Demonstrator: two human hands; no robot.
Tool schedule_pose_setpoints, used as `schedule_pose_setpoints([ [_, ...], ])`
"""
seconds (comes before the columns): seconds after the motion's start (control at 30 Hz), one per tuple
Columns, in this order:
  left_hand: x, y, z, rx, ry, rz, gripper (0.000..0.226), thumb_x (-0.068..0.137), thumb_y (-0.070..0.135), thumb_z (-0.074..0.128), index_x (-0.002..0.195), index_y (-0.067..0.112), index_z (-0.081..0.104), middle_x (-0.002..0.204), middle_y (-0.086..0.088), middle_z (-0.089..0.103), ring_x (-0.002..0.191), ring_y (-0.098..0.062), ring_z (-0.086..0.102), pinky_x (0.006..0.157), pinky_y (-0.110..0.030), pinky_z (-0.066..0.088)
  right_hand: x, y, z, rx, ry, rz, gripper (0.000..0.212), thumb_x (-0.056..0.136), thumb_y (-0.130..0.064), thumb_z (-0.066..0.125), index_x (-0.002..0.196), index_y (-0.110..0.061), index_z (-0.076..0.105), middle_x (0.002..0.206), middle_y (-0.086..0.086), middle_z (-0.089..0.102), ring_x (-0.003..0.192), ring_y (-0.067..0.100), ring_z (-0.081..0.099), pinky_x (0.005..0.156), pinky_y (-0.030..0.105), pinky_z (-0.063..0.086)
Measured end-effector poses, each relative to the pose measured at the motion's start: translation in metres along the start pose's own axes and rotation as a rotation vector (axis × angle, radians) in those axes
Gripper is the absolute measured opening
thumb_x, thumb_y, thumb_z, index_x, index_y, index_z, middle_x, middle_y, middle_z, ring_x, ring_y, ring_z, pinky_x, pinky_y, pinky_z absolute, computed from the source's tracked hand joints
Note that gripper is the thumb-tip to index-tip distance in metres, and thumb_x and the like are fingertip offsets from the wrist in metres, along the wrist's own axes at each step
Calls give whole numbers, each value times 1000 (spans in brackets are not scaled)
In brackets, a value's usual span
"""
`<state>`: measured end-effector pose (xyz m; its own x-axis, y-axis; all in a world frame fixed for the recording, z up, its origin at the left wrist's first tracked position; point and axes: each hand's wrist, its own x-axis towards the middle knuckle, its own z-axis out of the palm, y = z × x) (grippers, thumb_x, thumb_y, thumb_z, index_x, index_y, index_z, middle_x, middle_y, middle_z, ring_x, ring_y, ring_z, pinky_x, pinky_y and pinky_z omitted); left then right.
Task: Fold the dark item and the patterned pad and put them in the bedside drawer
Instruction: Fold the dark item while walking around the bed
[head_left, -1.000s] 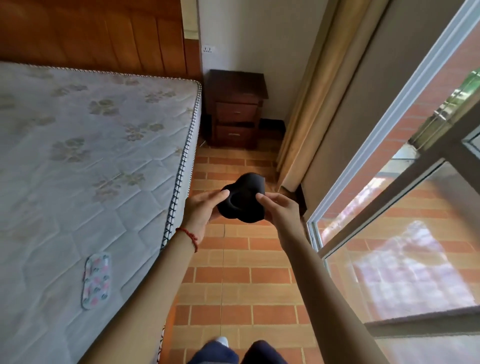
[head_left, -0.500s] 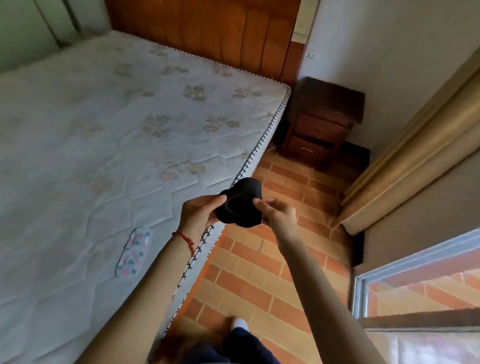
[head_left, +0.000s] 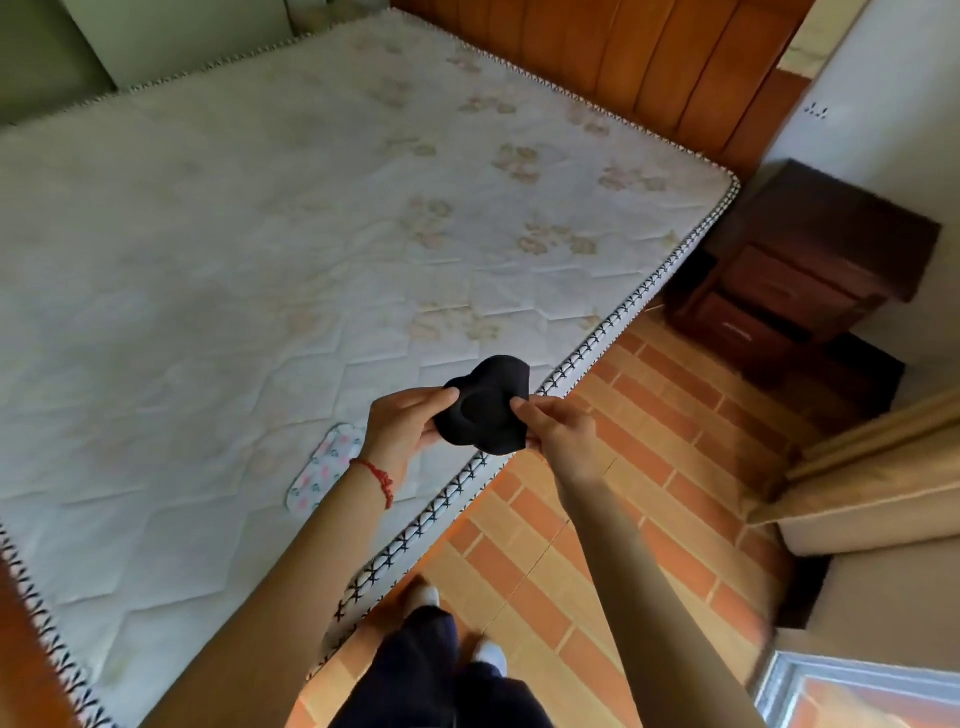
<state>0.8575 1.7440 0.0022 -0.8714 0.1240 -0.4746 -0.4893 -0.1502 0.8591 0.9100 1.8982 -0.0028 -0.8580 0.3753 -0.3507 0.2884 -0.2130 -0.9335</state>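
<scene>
**Dark item held in both hands above the mattress edge**

The dark item, a small black padded piece with rounded lobes, is held in the air just over the near edge of the mattress, a little below the middle of the view. The left hand grasps its side at 9 o'clock, thumb on top and fingers curled underneath. The right hand pinches its side at 3 o'clock between thumb and fingertips. A red string bracelet circles the left wrist.

The patterned pad lies flat and unfolded on the mattress, at 8 o'clock from the dark item and partly hidden behind the left wrist. It is white with small pink and green prints, and no hand touches it.

The bedside cabinet, of dark wood, stands on the floor at 2 o'clock from the hands, just beside the mattress corner and against the wall. Both of its drawers are closed. A wooden headboard runs along the far end of the bed at 12 o'clock. The floor is of orange brick-pattern tiles. The person's dark trousers and light shoes show at 6 o'clock, and a beige curtain hangs at 3 o'clock.
</scene>
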Motion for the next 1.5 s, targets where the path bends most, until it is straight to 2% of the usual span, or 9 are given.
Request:
schedule_pose_setpoints([
  [0.2, 41, 16, -21, 0, 1, -24, 4, 81, 9, 65, 84, 9, 68, 82, -9, 69, 71, -15, 70, 55, -19, 54, 39, 2, 36, -12, 9, 60, 18, 82, -10, 67, 92, 5, 65, 74, 12, 64, 63, 19, 61, 56, 23, 49],
  [0.33, 73, 27, -41, 0, 23, -49, 3, 80, 9, 66, 82, 10, 68, 85, -9, 69, 82, -21, 67, 66, -23, 58, 64, 7, 68, -20, 37, 97, 13, 83, -8, 66, 90, 2, 65, 65, 4, 60, 48, 3, 57, 47, 14, 44],
  [0.4, 88, 31, -50, 0, 25, -76, 2, 80, 9, 66, 82, 9, 68, 85, -11, 68, 83, -23, 67, 72, -27, 58, 74, 10, 81, -9, 42, 115, 14, 83, -9, 66, 92, 2, 65, 67, 4, 62, 54, 6, 60, 49, 16, 46],
  [0.6, 125, 33, -63, 17, 26, -130, 3, 82, 11, 65, 81, 11, 67, 81, -7, 68, 77, -17, 67, 60, -19, 56, 106, 25, 102, -29, 74, 154, 13, 82, -11, 68, 92, -2, 66, 89, 18, 68, 80, 29, 65, 73, 37, 54],
  [0.73, 148, 27, -66, 19, 34, -158, 7, 82, 11, 65, 88, 8, 67, 85, -8, 68, 81, -19, 66, 65, -20, 57, 125, 32, 107, -33, 68, 167, 11, 82, -10, 66, 91, -3, 66, 86, 15, 67, 77, 26, 65, 65, 27, 54],
  [1.0, 198, -15, -73, 44, 86, -214, 19, 82, 11, 65, 98, 2, 66, 91, -14, 68, 86, -24, 67, 67, -22, 58, 171, 72, 105, -80, 22, 204, 5, 83, -5, 65, 85, 0, 65, 74, 10, 64, 60, 8, 64, 51, 16, 48],
  [1.2, 241, -65, -82, 87, 132, -281, 21, 80, 12, 67, 100, 3, 66, 101, -20, 67, 94, -29, 65, 68, -21, 57, 210, 129, 104, -158, 35, 274, 6, 81, -10, 68, 77, -13, 66, 88, 18, 67, 77, 24, 64, 65, 26, 50],
  [1.3, 259, -88, -88, 104, 157, -301, 22, 80, 11, 67, 100, 2, 67, 102, -22, 67, 94, -31, 65, 68, -23, 58, 224, 154, 104, -165, 22, 319, 2, 82, -9, 67, 83, -8, 66, 93, 24, 68, 85, 30, 66, 76, 39, 52],
  [1.5, 288, -121, -101, 141, 206, -325, 15, 78, 12, 69, 92, 7, 68, 100, -20, 67, 93, -30, 66, 74, -28, 57, 245, 189, 108, -168, 8, 366, 5, 82, -8, 66, 88, -8, 65, 83, 12, 69, 78, 25, 66, 70, 29, 53],
])
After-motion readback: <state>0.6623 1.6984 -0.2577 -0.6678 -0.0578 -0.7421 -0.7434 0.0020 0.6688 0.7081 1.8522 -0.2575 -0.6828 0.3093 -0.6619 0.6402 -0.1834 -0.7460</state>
